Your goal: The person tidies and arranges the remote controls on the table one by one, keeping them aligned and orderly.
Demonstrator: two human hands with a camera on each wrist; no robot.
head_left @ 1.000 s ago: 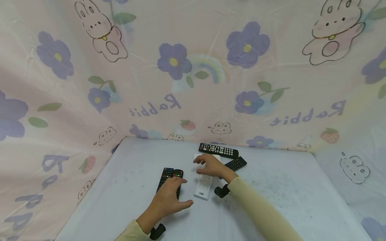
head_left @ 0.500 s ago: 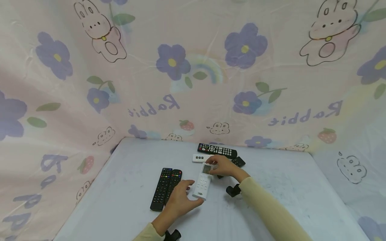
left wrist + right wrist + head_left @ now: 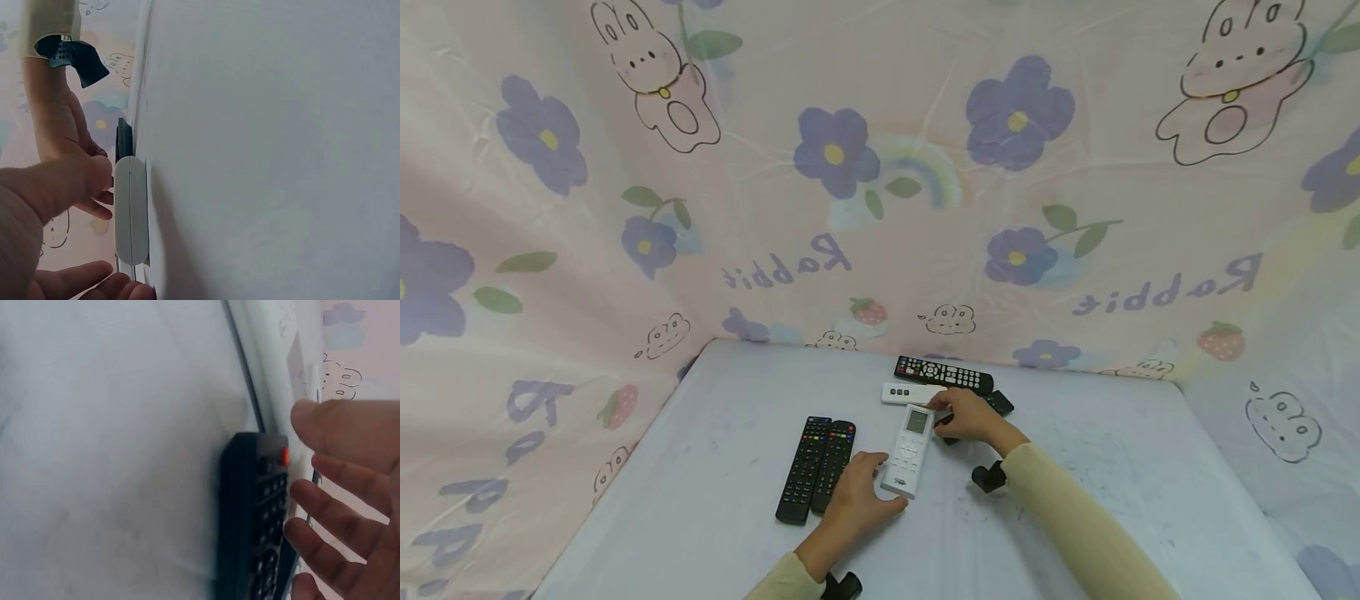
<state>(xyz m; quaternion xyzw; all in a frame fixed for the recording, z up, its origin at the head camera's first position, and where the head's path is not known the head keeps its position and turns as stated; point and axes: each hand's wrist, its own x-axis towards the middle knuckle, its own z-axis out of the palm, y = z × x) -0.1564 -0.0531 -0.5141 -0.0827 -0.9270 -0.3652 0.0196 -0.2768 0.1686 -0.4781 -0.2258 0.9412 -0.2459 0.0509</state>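
A white air-conditioner remote (image 3: 907, 454) with a small screen lies on the white table. My left hand (image 3: 853, 496) is at its lower end, thumb by the near right corner and fingertips by the left edge. In the left wrist view, the thumb and fingers of that hand straddle the white remote's end (image 3: 131, 209). By the upper right side, my right hand (image 3: 970, 414) reaches over a black remote (image 3: 999, 403), which it partly hides. The right wrist view shows its thumb and loosely bent fingers spread over the black remote (image 3: 253, 512).
Two black remotes (image 3: 803, 471) (image 3: 833, 468) lie side by side on the left. At the back are a smaller white remote (image 3: 912, 393) and a long black remote (image 3: 943, 375). Printed curtain (image 3: 880, 242) rises behind the table (image 3: 715, 433).
My left hand has moved right, from over the two black remotes to the white remote's lower end. My right hand has shifted right, off the white remote's screen, uncovering the smaller white remote.
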